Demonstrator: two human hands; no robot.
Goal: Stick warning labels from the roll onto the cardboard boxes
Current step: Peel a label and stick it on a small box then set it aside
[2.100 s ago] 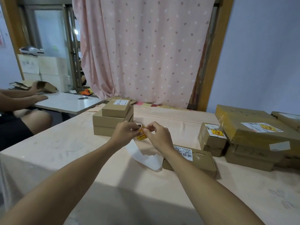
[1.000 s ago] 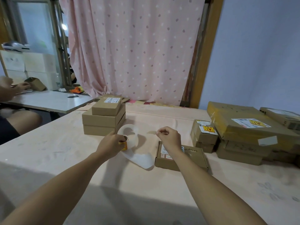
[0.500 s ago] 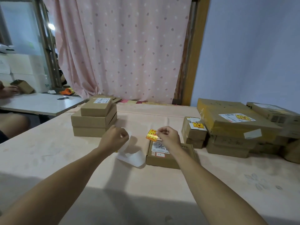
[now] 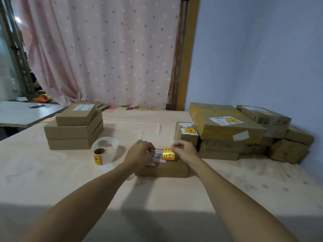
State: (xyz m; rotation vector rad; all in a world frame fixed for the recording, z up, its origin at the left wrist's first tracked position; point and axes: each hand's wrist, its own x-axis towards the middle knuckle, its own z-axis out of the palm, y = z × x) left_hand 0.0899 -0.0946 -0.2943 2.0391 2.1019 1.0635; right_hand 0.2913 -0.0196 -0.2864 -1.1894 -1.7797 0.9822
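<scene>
On top of the flat cardboard box (image 4: 162, 169) at the middle of the tabletop (image 4: 157, 198) lies a yellow-orange warning label (image 4: 168, 154) with red print too small to read. It overlaps the right end of a white shipping label (image 4: 156, 155) that carries a barcode and handwriting I cannot make out. The right hand (image 4: 183, 151), knuckles up and fingers curled, pinches the warning label at its upper right corner. The left hand (image 4: 139, 154) is also curled, fingertips at the warning label's left edge; whether it grips or only presses I cannot tell. Both forearms reach straight forward from the near edge. Left of the box, apart from it, the roll (image 4: 98, 156) stands on end with another yellow label facing out, and a loop of pale backing strip (image 4: 106, 145) curls behind it. Farther left sits a stack of boxes (image 4: 75, 135), the top one bearing a white label. Just beside the right hand begins a pile of boxes (image 4: 225, 128) against the blue wall, two of them already showing yellow labels. Bare tabletop spreads wide toward the person. A pink dotted curtain (image 4: 104, 49) hangs behind.
</scene>
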